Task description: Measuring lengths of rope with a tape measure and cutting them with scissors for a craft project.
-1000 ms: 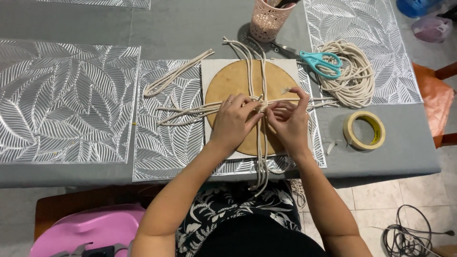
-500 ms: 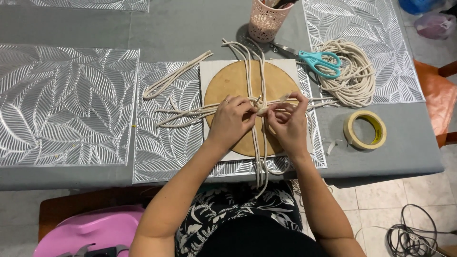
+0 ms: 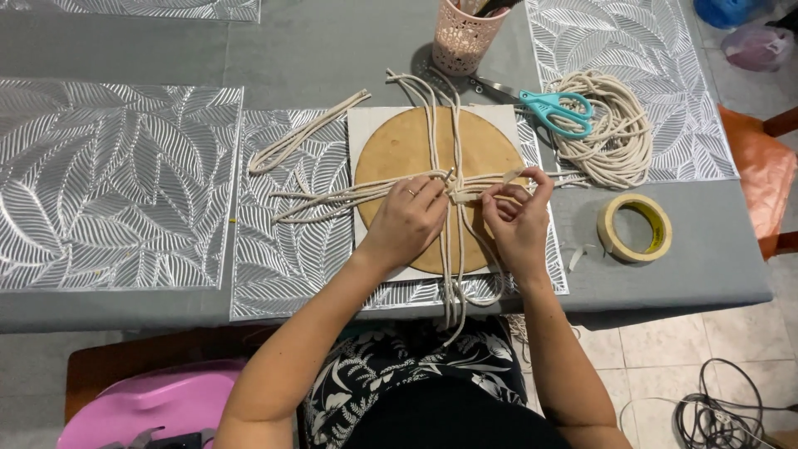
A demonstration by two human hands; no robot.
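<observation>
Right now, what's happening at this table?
A person is knotting cream cotton cords laid crosswise over a round brown cork board on a grey-clothed table. The left hand presses the cords beside the crossing; the right hand pinches strands at the knot. Teal-handled scissors lie on a spare coil of cream rope, with a roll of beige masking tape to the right and a pink perforated cup above.

A home dining table point(image 3: 332, 58) doubles as craft space: silver leaf placemats point(image 3: 108, 183), tiled floor point(image 3: 665, 349), wooden chair point(image 3: 777, 125).
</observation>
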